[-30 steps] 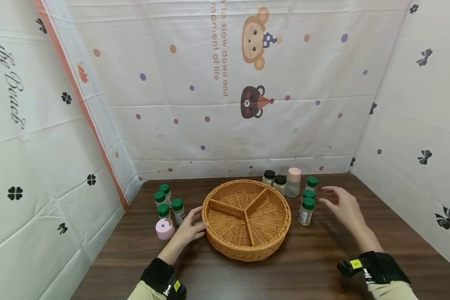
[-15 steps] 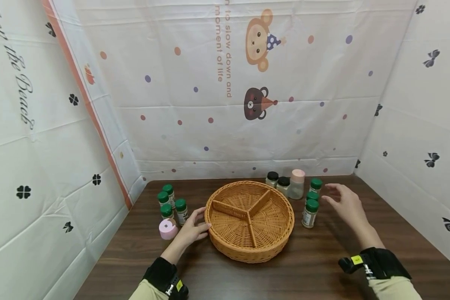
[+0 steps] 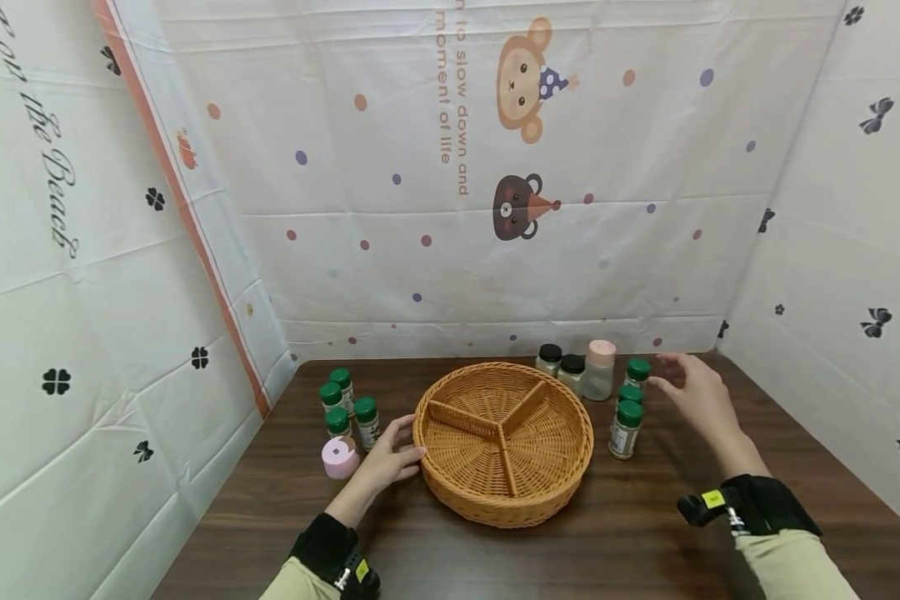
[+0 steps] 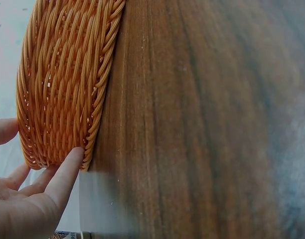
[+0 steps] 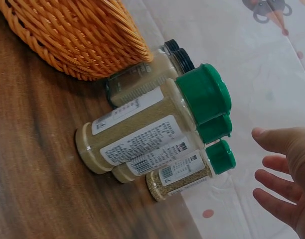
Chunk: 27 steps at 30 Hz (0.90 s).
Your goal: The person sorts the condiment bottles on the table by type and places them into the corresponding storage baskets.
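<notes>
A round wicker basket (image 3: 504, 508) with three compartments sits mid-table. At its left side, my left hand (image 3: 384, 457) rests fingertips against the woven wall; in the left wrist view its fingers (image 4: 68, 174) lie nearly straight along the wicker (image 4: 63, 84). My right hand (image 3: 699, 398) hovers just right of the green-capped spice jars, fingers loosely bent and holding nothing. These jars stand in a row: a near one (image 3: 624, 432), a partly hidden middle one (image 3: 631, 395) and a far one (image 3: 637, 372). In the right wrist view, a gap separates the hand (image 5: 287, 174) from their green caps (image 5: 222, 157).
Behind the basket stand two black-capped jars (image 3: 572, 373) and a pink-capped bottle (image 3: 598, 372). Several green-capped jars (image 3: 367, 423) and a pink-lidded container (image 3: 340, 458) cluster at the left. Printed cloth (image 3: 390, 275) walls in the table's back and sides.
My right hand has moved slightly farther back, toward the far green-capped jar. The head view has shifted a little. My left hand stays at the basket.
</notes>
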Motion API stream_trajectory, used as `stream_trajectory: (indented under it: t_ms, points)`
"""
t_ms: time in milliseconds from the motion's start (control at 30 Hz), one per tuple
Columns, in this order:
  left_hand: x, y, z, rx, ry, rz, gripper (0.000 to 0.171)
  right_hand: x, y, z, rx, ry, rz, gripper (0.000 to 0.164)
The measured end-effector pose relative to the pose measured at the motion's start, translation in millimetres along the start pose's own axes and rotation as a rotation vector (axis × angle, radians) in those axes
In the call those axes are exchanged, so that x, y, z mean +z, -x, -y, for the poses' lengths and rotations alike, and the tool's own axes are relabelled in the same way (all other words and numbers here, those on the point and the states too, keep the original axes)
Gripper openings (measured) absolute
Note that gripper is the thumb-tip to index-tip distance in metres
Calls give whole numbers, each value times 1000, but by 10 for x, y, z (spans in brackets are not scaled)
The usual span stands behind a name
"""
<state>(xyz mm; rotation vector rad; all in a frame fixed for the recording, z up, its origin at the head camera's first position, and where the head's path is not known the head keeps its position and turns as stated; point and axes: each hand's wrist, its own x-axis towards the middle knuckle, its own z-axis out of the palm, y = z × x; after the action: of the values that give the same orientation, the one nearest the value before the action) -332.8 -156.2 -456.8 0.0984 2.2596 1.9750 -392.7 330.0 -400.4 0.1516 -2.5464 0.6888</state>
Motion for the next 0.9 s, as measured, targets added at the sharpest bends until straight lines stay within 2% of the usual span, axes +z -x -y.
stream_trajectory:
  t_ms: [267,500,800,900]
  points:
    - [6,-8,6,4,5,-6,63,56,-114,-22,36,-6,50,50]
    - [9,-9,-7,-9,-5,15,63,135,-178,-38,52,-9,74,51]
    - [9,-9,0,-10,-3,16,63,247,-260,-33,72,43,238,57]
    - [9,-1,-7,-11,0,13,63,293,-256,-32,85,55,256,54]
